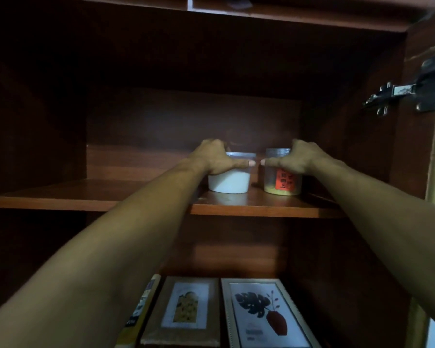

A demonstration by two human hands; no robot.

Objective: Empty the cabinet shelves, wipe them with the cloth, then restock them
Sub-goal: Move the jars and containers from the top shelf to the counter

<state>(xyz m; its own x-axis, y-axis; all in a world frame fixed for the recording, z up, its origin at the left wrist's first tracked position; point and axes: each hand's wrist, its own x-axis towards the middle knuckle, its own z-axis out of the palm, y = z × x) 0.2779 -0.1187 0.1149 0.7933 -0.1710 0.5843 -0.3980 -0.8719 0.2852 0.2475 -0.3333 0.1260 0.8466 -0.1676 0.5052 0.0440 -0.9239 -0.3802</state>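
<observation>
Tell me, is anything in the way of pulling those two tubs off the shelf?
Nothing visible. The left hand already grips the white tub, and the right hand grips the orange-labelled tub. No object stands between them and the front edge of the shelf.

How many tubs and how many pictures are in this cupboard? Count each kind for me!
Tubs: 2, the white tub gripped by the left hand and the orange-label jar gripped by the right hand.
Framed pictures: 2, the brown-framed picture and the leaf picture.
Yellow-edged book or box: 1, too dim to tell which.
Total: 5.
</observation>
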